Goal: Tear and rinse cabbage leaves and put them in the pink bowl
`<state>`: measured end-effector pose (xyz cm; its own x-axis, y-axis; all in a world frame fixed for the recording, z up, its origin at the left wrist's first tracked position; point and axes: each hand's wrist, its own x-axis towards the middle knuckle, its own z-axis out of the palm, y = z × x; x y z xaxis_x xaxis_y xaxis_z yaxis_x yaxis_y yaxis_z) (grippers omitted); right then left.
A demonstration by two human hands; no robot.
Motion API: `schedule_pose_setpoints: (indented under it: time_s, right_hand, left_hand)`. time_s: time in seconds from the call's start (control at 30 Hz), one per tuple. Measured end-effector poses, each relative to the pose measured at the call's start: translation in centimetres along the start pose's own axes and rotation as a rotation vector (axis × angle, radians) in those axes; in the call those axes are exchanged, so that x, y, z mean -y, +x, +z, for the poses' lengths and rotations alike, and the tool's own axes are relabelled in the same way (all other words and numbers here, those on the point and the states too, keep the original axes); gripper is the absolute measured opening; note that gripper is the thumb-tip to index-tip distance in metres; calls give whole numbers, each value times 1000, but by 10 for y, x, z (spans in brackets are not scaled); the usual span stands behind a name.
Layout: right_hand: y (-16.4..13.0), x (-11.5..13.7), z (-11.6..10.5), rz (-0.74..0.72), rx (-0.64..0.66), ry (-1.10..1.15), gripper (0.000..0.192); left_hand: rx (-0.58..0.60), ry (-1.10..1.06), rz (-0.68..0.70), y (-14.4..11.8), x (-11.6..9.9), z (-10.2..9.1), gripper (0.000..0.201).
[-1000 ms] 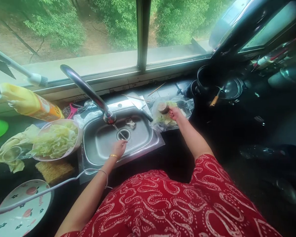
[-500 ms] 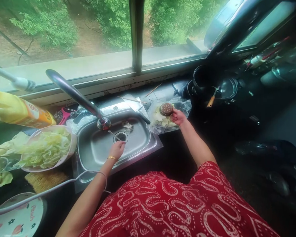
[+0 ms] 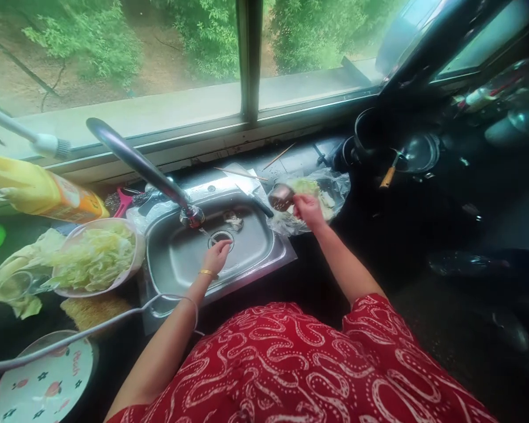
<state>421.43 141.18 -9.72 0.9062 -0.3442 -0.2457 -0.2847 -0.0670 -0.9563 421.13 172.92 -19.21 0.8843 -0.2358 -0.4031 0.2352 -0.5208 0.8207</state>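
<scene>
My left hand (image 3: 217, 257) is over the steel sink (image 3: 176, 258), close to the drain hole (image 3: 221, 238). Its fingers are pressed together, and I cannot make out anything between them. A thin stream of water comes down from the faucet (image 3: 192, 216) near those fingers. My right hand (image 3: 307, 210) is closed on a small round metal sink strainer (image 3: 281, 197), tilted above a clear plastic bag (image 3: 337, 183) with cut cabbage (image 3: 306, 187) in it. White scraps (image 3: 233, 221) lie in the sink beside the drain.
A knife (image 3: 261, 202) and chopsticks (image 3: 278, 157) lie behind the sink. To the left are a bowl of shredded cabbage (image 3: 94, 255), a yellow bottle (image 3: 39, 191), a sponge (image 3: 92, 308) and a patterned bowl (image 3: 44, 382). A white cable (image 3: 114, 322) crosses my left arm. Pans (image 3: 417, 154) stand right.
My right hand has moved left toward the sink and turned the strainer, so its dotted face no longer points at me. My left hand has shifted slightly closer to the drain.
</scene>
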Motion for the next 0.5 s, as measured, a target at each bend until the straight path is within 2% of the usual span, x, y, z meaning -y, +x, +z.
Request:
schedule_pose_setpoints:
  time_s: [0.07, 0.13, 0.2, 0.27, 0.37, 0.5]
  right_hand:
    - [-16, -13, 37, -109, 157, -142, 19]
    - [-30, -30, 76, -281, 337, -404, 13]
    - [-38, -50, 111, -449, 506, -679, 20]
    - [-40, -67, 136, -548, 618, -848, 29]
    - [-39, -85, 158, -619, 669, -987, 40]
    - [-37, -100, 169, -614, 686, -1058, 45]
  left_hand:
    - [14, -299, -101, -1, -14, 2, 40]
    - [16, -583, -215, -1, -25, 2, 50]
    - [10, -780, -316, 1, -28, 0, 54]
    - [-48, -885, -385, 2, -23, -5, 52]
    - [-133, -930, -417, 1, -9, -11, 45]
    - [-158, -923, -433, 0, 9, -11, 43]
